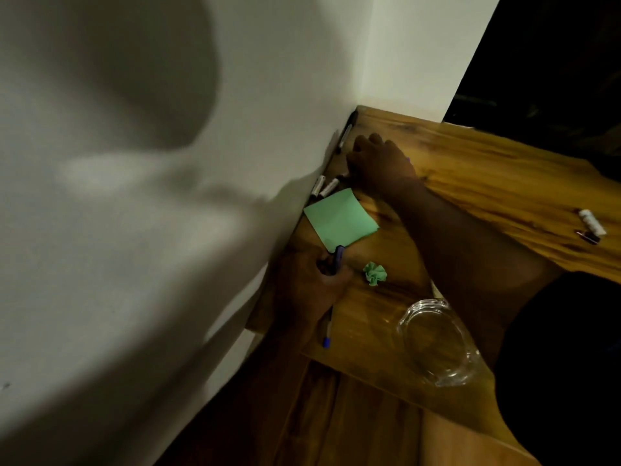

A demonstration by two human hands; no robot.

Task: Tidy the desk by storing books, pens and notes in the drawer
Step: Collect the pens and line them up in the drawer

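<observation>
On the wooden desk [487, 169] a green pad of notes [339, 220] lies close to the wall. My left hand [312, 280] sits just below it, closed around purple and blue pens [337, 260]; one blue-capped end [327, 338] sticks out under the wrist. My right hand [379, 163] reaches to the wall side, fingers down over two white markers [324, 186]. A dark marker [346, 132] lies along the wall beyond it. A crumpled green note [374, 273] rests between my arms.
A clear glass ashtray [437, 344] stands near the desk's front edge. A small white tube and a dark clip [591, 225] lie at the right edge. The white wall [168, 196] borders the desk's left side; wood floor shows below.
</observation>
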